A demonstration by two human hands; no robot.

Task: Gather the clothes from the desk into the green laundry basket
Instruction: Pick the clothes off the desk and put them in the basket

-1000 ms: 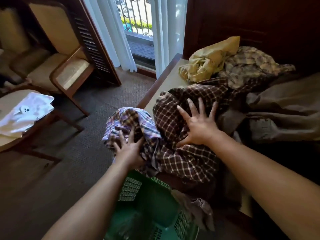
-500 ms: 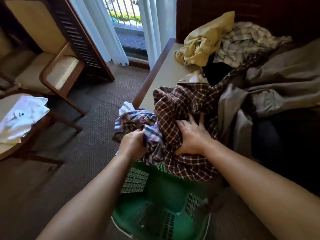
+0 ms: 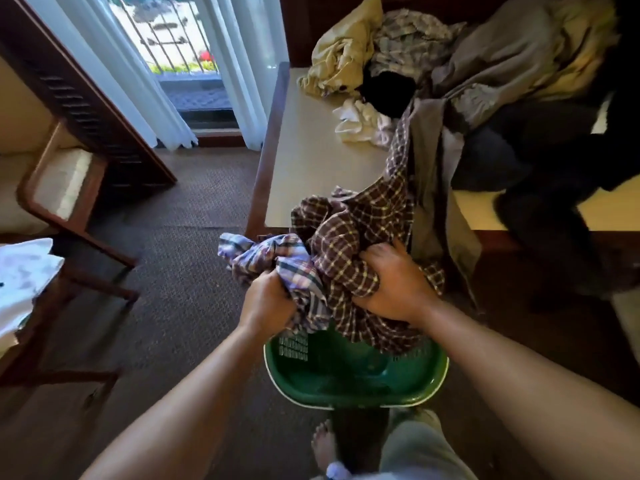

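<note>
My left hand (image 3: 266,301) grips a purple plaid cloth (image 3: 273,259) just off the desk's near corner. My right hand (image 3: 393,284) clutches a brown checked shirt (image 3: 349,244) that hangs off the desk edge, its lower part dangling into the green laundry basket (image 3: 356,393) on the floor below. On the desk (image 3: 311,154) lie more clothes: a yellow garment (image 3: 341,53), a pale checked shirt (image 3: 408,36), a white cloth (image 3: 363,124), a grey garment (image 3: 512,60) and dark clothes (image 3: 540,161).
An armchair (image 3: 59,181) stands at the left. A small round table with a white cloth (image 3: 20,282) sits at the near left. White curtains (image 3: 114,71) frame a balcony door at the back. My bare foot (image 3: 323,448) is on the carpet behind the basket.
Both hands closed on the plaid cloth and the checked shirt and pulled them off the desk edge, down over the basket. More bare desk top shows now.
</note>
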